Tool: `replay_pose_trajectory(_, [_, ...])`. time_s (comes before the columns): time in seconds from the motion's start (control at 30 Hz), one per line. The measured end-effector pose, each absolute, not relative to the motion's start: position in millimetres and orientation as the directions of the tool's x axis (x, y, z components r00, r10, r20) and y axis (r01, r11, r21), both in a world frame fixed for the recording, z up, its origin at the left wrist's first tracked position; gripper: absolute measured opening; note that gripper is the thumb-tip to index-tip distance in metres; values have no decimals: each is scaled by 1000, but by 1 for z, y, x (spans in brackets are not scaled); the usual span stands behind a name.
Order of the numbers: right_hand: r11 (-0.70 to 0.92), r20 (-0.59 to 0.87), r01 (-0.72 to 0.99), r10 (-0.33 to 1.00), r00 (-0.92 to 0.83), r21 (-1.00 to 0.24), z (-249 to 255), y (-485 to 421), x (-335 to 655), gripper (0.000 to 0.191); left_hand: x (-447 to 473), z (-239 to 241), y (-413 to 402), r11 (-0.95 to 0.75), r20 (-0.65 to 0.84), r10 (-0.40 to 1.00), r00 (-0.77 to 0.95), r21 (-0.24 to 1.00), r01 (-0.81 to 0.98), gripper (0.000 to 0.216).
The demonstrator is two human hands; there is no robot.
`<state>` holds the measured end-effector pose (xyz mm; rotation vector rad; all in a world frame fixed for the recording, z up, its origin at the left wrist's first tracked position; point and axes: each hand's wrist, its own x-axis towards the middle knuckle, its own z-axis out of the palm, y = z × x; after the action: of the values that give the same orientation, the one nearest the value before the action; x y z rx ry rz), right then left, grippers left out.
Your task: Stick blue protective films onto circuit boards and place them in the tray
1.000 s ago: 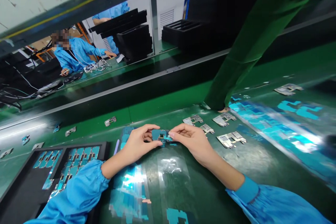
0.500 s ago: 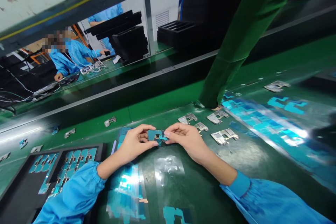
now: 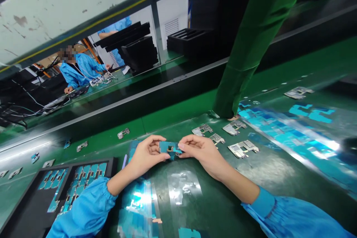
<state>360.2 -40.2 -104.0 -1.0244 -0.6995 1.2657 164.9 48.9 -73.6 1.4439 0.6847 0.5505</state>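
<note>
My left hand (image 3: 145, 153) and my right hand (image 3: 201, 150) meet over the green bench, and together they pinch a small metal part covered with blue film (image 3: 169, 147). The left fingers grip its left end, the right thumb and forefinger its right end. Both sleeves are blue. Several bare silver metal parts (image 3: 243, 147) lie just right of my right hand. Under my wrists lies a clear film sheet (image 3: 182, 187).
A black tray (image 3: 33, 200) of blue-filmed parts sits at lower left. Blue film sheets (image 3: 281, 134) spread to the right. A green post (image 3: 245, 52) rises behind. Small parts (image 3: 123, 132) ride the conveyor. Across it a person in blue (image 3: 78, 68) works near stacked black trays (image 3: 139, 50).
My hands keep hold of the same part and have barely shifted; the part looks turned slightly. The camera view has tilted a little.
</note>
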Motion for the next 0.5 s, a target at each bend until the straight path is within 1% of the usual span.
replay_pose_trajectory(0.17, [-12,-100,-406,975,196,-914,-104,-39,359,36,165,-73,48,35,-73,719,691,997,70,51])
replay_pose_trajectory(0.5, [-26,-122,-424,972,200,-905,-99,-40,359,39,165,-74,47,16,-71,723,687,996,86,46])
